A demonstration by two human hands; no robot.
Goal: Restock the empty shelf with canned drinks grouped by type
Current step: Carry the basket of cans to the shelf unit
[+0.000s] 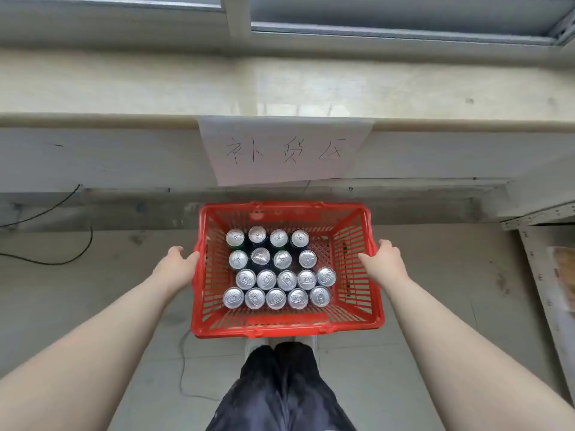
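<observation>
A red plastic basket (357,293) stands on the floor in front of my feet. Several upright cans (277,269) with silver tops fill it in four rows; the far two rows look dark-sided, and their labels are hidden from above. My left hand (179,264) is at the basket's left rim, fingers curled onto its edge. My right hand (384,259) is at the right rim, fingers curled over that edge. Both arms reach down from the bottom corners of the view.
A pale windowsill ledge (93,119) runs across ahead, with a handwritten paper sign (286,150) taped to its front. A metal shelf frame (541,293) stands at the right edge. Black cables (62,259) lie on the floor at left. My legs (280,390) are below the basket.
</observation>
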